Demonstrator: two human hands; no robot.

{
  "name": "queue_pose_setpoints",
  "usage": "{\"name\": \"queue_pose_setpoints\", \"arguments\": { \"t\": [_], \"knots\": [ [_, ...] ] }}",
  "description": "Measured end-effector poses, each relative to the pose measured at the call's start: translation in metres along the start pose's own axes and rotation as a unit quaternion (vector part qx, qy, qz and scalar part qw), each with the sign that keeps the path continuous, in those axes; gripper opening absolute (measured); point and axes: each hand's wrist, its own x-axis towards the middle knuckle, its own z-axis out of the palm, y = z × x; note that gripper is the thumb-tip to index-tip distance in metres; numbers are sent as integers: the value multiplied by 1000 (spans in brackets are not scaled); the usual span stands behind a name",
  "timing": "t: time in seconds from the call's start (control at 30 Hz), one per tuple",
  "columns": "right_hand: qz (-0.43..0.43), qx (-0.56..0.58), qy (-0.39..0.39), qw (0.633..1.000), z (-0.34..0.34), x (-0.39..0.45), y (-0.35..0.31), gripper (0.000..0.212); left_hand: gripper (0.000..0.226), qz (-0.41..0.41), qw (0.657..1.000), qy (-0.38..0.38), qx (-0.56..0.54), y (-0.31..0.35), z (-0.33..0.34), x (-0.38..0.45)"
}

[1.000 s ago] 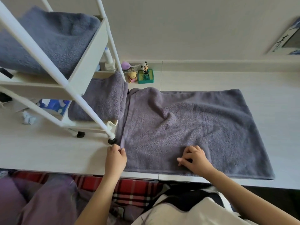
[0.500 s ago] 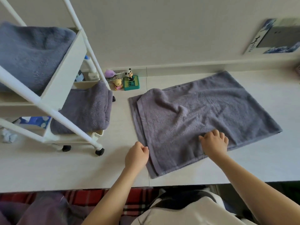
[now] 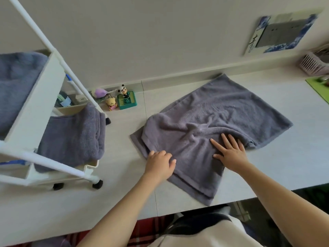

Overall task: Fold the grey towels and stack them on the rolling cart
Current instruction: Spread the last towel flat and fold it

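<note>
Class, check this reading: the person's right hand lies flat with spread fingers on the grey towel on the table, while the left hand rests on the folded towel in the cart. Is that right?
Not quite. The head view shows the left hand on the same grey towel on the table, gripping its near left edge, well away from the folded towel in the cart. The right hand does lie flat with spread fingers on it.

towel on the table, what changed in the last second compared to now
The towel has been pulled away from the cart and swung round, so it now lies skewed with a rumpled middle. The right hand went from curled fingers at the near edge to lying flat on the cloth. The left hand still grips the towel's left edge. The folded towels on the cart look untouched.
</note>
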Motion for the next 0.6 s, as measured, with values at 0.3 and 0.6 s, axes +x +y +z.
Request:
{"name": "queue_pose_setpoints", "arguments": {
  "t": [0.3,0.6],
  "knots": [
    [32,146,24,988,-12,-15,-30,61,52,5,997,-3,-73,11,-2,31],
    [54,182,19,982,37,-39,-40,103,64,-46,993,-31,102,-5,1,31]
  ]
}}
